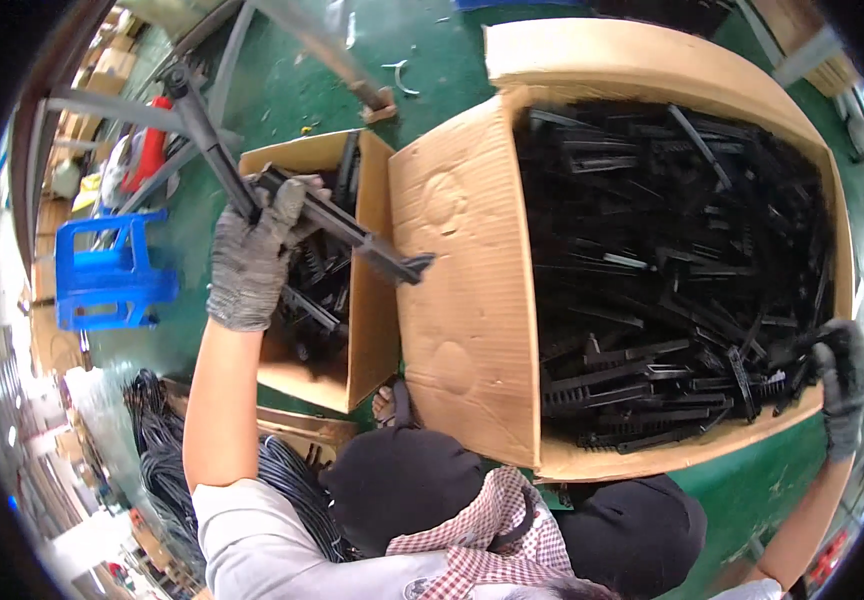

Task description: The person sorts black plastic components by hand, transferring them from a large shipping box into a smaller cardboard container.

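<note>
1. Green workshop floor point(302, 90) lies under two cardboard boxes, with a blue plastic stool point(102, 275) at the left.
2. Left hand point(257, 250), in a grey knit glove, is closed around long black plastic strips point(342, 228) held above the small box point(367, 290).
3. Right hand point(840, 385), also gloved, reaches into the large box point(462, 300); its fingers curl on black plastic parts point(672, 270) piled there, though the grip itself cannot be made out.
4. Coiled black cable point(157, 450) lies lower left.

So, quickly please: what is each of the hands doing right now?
Left hand: closed around a long black plastic strip, above the small cardboard box.
Right hand: in the large cardboard box, among black plastic parts; grip cannot be told.
</note>
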`<state>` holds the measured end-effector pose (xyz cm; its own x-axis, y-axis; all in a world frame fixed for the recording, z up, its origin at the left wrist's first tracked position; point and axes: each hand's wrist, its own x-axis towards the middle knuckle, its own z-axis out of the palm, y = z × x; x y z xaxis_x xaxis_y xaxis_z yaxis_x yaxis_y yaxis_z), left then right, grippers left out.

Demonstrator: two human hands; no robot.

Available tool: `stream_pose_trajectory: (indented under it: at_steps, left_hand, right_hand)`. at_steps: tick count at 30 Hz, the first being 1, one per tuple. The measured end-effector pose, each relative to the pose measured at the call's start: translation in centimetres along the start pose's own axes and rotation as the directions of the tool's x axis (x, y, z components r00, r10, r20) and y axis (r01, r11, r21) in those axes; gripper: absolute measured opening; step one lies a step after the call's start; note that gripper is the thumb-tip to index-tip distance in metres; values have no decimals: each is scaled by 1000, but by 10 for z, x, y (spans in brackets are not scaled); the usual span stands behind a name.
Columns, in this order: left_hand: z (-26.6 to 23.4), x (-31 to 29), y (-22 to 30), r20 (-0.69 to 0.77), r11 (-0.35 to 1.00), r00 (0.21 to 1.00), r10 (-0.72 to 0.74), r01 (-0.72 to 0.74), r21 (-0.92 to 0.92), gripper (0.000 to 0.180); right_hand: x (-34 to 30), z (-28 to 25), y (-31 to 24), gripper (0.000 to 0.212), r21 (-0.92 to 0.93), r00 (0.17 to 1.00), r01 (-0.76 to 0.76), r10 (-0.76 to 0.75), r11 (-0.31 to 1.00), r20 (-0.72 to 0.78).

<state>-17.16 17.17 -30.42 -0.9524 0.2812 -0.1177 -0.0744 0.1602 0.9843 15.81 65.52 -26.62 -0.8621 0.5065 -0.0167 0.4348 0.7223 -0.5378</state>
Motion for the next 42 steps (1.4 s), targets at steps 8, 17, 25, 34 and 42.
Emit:
stream_pose_trajectory:
  at_steps: [8,17,25,34,42]
  left_hand:
    - [-109,-36,-37,-245,930,955,-165,233,283,28]
    - [-195,-55,-121,-363,625,881,-303,471,623,46]
    - [-80,-22,-81,-32,656,990,137,-67,751,41]
    - [151,-3,-14,616,608,717,326,-658,444,9]
    - [268,-11,-68,836,364,448,-317,-756,544,25]
  right_hand:
    - [65,137,-203,25,542,998,-10,-25,840,57]
    - [24,339,-348,57,723,869,328,-495,608,22]
    - [-15,253,-217,26,520,632,261,-551,813,545]
    - [-39,131,-82,12,305,677,310,-434,901,594]
    - [3,85,42,14,-312,965,47,38,949,259]
